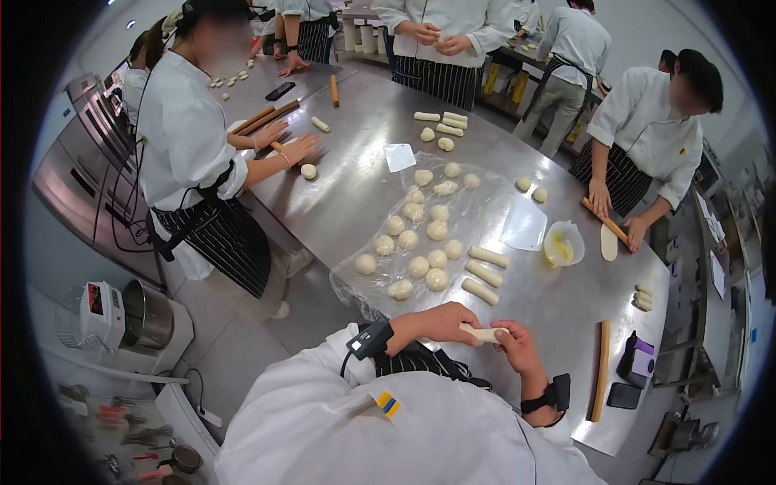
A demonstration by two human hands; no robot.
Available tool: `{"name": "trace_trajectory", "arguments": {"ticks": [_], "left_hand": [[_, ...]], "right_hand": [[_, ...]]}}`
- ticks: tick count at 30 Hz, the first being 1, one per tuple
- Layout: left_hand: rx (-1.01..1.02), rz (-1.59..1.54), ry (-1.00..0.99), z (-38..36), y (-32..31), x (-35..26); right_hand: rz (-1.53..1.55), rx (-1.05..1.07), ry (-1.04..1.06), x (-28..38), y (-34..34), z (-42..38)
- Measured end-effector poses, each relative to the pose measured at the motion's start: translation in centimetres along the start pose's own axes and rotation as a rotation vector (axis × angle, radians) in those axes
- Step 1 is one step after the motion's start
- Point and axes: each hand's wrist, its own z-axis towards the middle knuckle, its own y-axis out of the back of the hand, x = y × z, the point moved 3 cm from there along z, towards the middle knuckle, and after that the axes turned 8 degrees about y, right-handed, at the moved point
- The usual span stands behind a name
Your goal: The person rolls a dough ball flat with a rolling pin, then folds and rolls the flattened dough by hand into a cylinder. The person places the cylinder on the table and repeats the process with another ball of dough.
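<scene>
Dough strip (483, 332) sits nearest me, just above the desk (558, 311) edge, my left hand (440, 322) curled around one end and my right hand (514, 343) pinching the other. If I pull unevenly it could thin or tear, I judge. Beyond lie rolled logs (485, 273) and dough balls (420, 242) on plastic sheet (356, 279).

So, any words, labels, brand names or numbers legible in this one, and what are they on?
None can be read.
Blue and yellow tag on the wearer's white jacket: too small to read.
Red panel on the stand mixer: blurred.
Papers on the right-hand counter: too small.
Left hand and right hand hold a plain dough roll.
</scene>
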Motion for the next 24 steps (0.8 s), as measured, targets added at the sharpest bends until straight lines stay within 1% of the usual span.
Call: {"name": "trace_trajectory", "arguments": {"ticks": [4,6,7,8,10,11,12,13,15,16,17,18,19,20,21,22,23,24], "left_hand": [[-0.017,0.096,-0.018,-0.8,-0.1,0.0],[0.003,0.010,0.025,-1.3,0.2,-0.1],[0.030,0.041,0.067,-1.6,0.3,-0.2],[0.010,0.116,0.039,-1.7,0.2,0.1],[0.021,-0.011,-0.010,-2.1,0.0,0.3],[-0.026,-0.015,-0.031,-2.2,-0.5,1.1],[-0.077,-0.020,-0.049,-2.2,-0.8,1.9],[-0.063,-0.046,0.005,-2.6,-0.9,1.6],[-0.116,-0.176,0.049,-3.2,-1.3,1.8],[-0.138,-0.237,0.067,-3.6,-1.4,1.8],[-0.133,-0.224,0.055,-3.6,-1.9,3.1],[-0.199,-0.247,0.029,-3.2,-2.4,5.2],[-0.265,-0.275,0.000,-2.8,-2.2,6.2],[-0.258,-0.273,-0.012,-2.7,-1.9,6.2],[-0.298,-0.303,0.063,-2.8,-1.7,6.5],[-0.336,-0.335,0.142,-2.9,-1.8,6.9],[-0.380,-0.318,0.137,-2.6,-1.7,7.4],[-0.368,-0.326,0.134,-2.5,-2.0,7.8]], "right_hand": [[-0.047,0.011,0.057,0.9,0.2,0.0],[-0.069,0.001,0.051,1.5,0.0,-0.2],[-0.095,-0.010,0.033,1.9,0.3,-0.6],[-0.105,-0.044,0.052,2.4,0.6,-0.5],[-0.067,-0.003,0.019,2.7,0.2,-1.0],[-0.072,-0.043,0.035,3.1,0.4,-1.2],[-0.094,-0.032,0.030,3.3,0.4,-1.3],[-0.117,-0.015,0.025,3.6,0.4,-1.3],[-0.142,-0.011,0.035,4.2,0.8,-1.3],[-0.109,-0.017,-0.020,4.3,1.0,-1.6],[-0.076,-0.020,-0.075,4.2,1.0,-1.9],[-0.081,-0.031,-0.063,4.2,1.3,-2.3],[0.088,-0.014,-0.100,4.0,1.4,-2.7],[0.258,0.003,-0.139,3.8,1.5,-3.2],[0.253,-0.011,-0.137,3.6,1.5,-3.6],[0.354,-0.111,-0.099,3.3,1.7,-3.8],[0.453,-0.210,-0.063,2.9,2.0,-4.1],[0.447,-0.222,-0.068,2.7,2.6,-4.5]]}}
